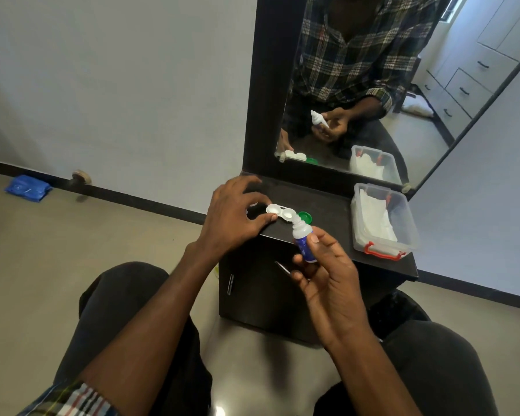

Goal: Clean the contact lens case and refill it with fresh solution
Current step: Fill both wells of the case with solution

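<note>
A white contact lens case (279, 212) with two open wells lies on the dark cabinet top (324, 217). My left hand (234, 219) rests beside it, thumb touching the case's left end, fingers spread over the cabinet. My right hand (324, 274) grips a small solution bottle (303, 238), white with a blue label, tilted so its nozzle points into the right well. A green cap (306, 217) lies just right of the case. A white cap (252, 205) is partly hidden under my left fingers.
A clear plastic box (383, 223) with red latches holds white tissue at the cabinet's right. A mirror (373, 85) stands behind. A blue packet (27, 187) lies on the floor at far left. My knees are below the cabinet.
</note>
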